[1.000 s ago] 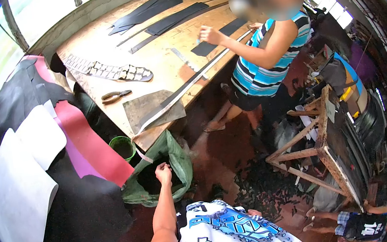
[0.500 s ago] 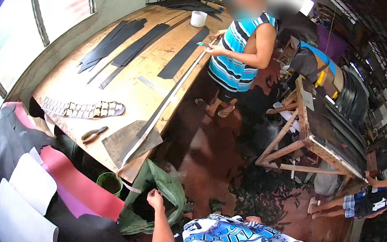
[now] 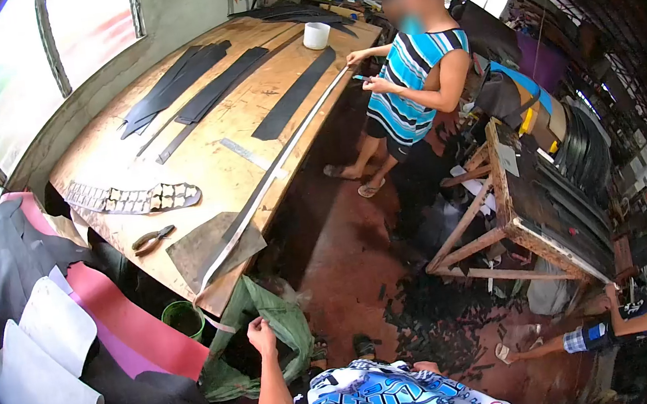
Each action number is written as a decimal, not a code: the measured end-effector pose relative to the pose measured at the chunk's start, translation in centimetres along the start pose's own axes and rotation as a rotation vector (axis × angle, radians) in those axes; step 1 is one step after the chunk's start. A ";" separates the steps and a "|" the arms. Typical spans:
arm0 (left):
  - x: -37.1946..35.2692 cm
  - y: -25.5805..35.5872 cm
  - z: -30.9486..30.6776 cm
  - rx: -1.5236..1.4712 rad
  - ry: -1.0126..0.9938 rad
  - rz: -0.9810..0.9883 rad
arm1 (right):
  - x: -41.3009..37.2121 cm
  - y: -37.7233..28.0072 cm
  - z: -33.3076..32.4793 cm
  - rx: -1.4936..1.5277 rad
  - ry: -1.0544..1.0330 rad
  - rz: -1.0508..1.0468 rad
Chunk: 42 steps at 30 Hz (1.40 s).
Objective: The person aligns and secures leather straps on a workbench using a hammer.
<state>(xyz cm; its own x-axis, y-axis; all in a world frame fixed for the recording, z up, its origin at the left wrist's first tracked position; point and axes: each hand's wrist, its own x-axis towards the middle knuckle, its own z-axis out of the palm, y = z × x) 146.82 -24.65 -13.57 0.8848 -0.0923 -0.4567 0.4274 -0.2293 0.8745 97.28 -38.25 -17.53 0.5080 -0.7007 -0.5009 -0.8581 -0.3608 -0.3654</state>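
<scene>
My left hand (image 3: 261, 336) is closed, its fingers drawn together above the mouth of a green sack (image 3: 290, 324); what it holds, if anything, is too small to name. Just left of it, the pale end of a strip hangs off the table corner. A long light strip (image 3: 285, 154) runs along the edge of the wooden table (image 3: 208, 147), over a dark grey sheet (image 3: 216, 246). Beside my printed shirt shows a patch of skin (image 3: 424, 366), perhaps my right hand, with no fingers visible.
Black strips (image 3: 228, 84), pliers (image 3: 154, 240), a ruler (image 3: 245, 153) and a white container (image 3: 316, 36) lie on the table. A co-worker (image 3: 420, 69) at its far side touches the strip. Pink sheets (image 3: 131, 310) are at left, a wooden frame (image 3: 504, 196) at right.
The view has shifted slightly. The co-worker's two hands are farther apart, one out along the strip. Another person at the lower right has shifted posture. My left hand keeps its pose.
</scene>
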 end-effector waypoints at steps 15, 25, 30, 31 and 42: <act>1.2 10.4 -0.2 0.436 0.225 0.798 | 0.4 4.3 5.1 0.231 0.002 0.181; 2.4 9.2 -0.8 0.522 0.255 0.809 | -2.1 2.0 2.4 0.234 -0.033 0.139; 2.4 9.5 -1.0 0.555 0.290 0.812 | -1.9 2.1 3.4 0.365 0.063 0.232; 2.5 9.5 -1.0 0.555 0.290 0.813 | -1.9 2.0 3.3 0.465 0.072 0.283; 3.0 8.8 -1.4 0.582 0.241 0.768 | -0.3 5.5 8.7 0.701 0.151 0.363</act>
<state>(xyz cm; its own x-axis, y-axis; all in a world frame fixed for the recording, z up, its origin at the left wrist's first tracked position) 153.52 -25.55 -7.05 0.9249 -0.2305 0.3023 -0.3783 -0.6361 0.6726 93.10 -34.63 -26.24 0.1471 -0.7940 -0.5899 -0.6951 0.3413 -0.6327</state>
